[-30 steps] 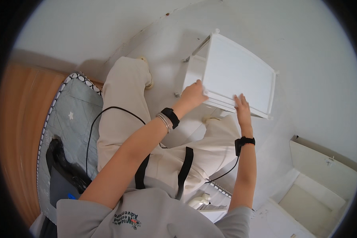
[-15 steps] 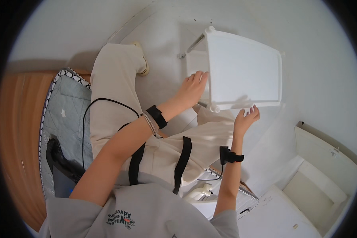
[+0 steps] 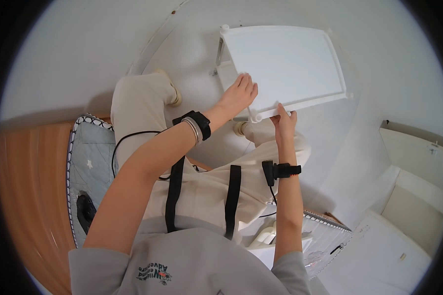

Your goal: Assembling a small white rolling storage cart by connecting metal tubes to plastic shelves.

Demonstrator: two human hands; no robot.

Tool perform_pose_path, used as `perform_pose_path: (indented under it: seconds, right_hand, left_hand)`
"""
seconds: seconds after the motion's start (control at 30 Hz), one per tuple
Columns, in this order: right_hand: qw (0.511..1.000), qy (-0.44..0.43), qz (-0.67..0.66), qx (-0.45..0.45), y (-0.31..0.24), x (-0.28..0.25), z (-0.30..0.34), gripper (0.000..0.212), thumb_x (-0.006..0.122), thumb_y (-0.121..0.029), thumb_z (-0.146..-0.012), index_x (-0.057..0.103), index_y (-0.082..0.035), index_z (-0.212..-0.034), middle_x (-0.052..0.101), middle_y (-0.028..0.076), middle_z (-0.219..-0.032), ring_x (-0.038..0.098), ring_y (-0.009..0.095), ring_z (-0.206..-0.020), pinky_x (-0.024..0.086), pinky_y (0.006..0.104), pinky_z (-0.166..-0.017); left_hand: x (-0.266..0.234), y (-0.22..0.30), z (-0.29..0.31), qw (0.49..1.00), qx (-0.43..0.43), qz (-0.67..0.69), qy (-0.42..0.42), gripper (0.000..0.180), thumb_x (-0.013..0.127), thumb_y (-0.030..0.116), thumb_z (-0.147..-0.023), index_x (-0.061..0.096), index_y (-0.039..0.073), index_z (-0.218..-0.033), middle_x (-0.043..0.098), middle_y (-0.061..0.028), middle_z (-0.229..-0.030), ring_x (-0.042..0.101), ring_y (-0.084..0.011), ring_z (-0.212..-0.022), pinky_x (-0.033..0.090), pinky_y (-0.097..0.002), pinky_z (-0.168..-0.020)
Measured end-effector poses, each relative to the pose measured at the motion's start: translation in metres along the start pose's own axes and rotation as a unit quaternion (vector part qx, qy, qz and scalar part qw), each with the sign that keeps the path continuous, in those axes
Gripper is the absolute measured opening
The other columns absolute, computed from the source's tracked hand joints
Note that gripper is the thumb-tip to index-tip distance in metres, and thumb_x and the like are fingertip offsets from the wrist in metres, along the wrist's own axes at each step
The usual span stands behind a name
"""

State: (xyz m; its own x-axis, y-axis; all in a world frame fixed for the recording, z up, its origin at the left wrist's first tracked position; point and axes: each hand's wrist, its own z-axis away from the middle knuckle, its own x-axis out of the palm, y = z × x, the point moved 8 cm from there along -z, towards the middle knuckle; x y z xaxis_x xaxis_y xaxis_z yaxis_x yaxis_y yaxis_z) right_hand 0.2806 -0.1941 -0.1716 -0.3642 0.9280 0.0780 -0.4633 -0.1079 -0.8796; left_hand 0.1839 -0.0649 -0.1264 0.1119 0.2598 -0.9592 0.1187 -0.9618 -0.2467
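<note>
Spreads bent knees apart in cream trousers (image 3: 138, 108) below a grey T-shirt (image 3: 197, 260), and reaches forward with both bare arms to a white shelf rack (image 3: 288, 64). Has this rack straight ahead, beyond the lap and a little right of centre, with a broad flat panel facing up and a knobbed corner nearest the hands. Rests the left hand (image 3: 237, 93) on the left edge of the panel, close to that corner, with fingers bent and close together; cannot tell a firm grip from a light touch there. Pinches the near rim in the right hand (image 3: 284, 119), just to the right of the same corner, with fingers closed about it. Wears a black band (image 3: 201, 125) and silver bangles (image 3: 194, 132) on the left wrist, and a black strap (image 3: 286, 170) on the right one. Has a grey quilted mat (image 3: 96, 172) with patterned edging and a brown ribbed panel (image 3: 34, 187) at the left, and an open white box (image 3: 423, 189) at the far right
</note>
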Motion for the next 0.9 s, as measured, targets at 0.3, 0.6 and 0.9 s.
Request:
perform_pose_path:
  seconds: [0.3,0.6,0.9]
  right_hand:
    - [0.995,-0.052,0.066,-0.048,-0.034,0.049,0.007,0.046,0.064,-0.015,-0.082,0.036,0.007,-0.111,0.057,0.015,-0.09,0.059,0.019,-0.076,0.054,0.0299,-0.06]
    - [0.976,-0.157,0.119,-0.088,-0.056,0.143,0.017,0.051,0.065,-0.018,-0.081,0.034,0.016,-0.104,0.058,0.02,-0.08,0.062,0.02,-0.069,0.054,0.0273,-0.05]
    - [0.942,-0.305,0.14,-0.022,-0.033,0.158,0.022,0.064,0.053,-0.038,-0.086,0.034,0.005,-0.129,0.057,0.018,-0.109,0.059,0.024,-0.095,0.045,0.0339,-0.085]
  left_hand:
    - [-0.018,-0.035,0.021,0.999,-0.048,0.011,-0.007,0.047,0.055,0.007,-0.078,0.046,-0.003,-0.123,0.052,-0.026,-0.115,0.047,-0.0361,-0.114,0.042,-0.0394,-0.095]
    - [-0.027,-0.101,0.055,0.989,-0.134,-0.035,-0.051,0.067,0.057,0.005,-0.078,0.032,0.022,-0.139,0.055,-0.0237,-0.108,0.057,-0.0358,-0.097,0.05,-0.0363,-0.079]
    - [-0.01,-0.153,0.057,0.984,-0.144,0.038,-0.1,0.083,0.06,-0.002,-0.072,0.026,0.025,-0.142,0.057,-0.0156,-0.084,0.06,-0.0301,-0.08,0.051,-0.0345,-0.07]
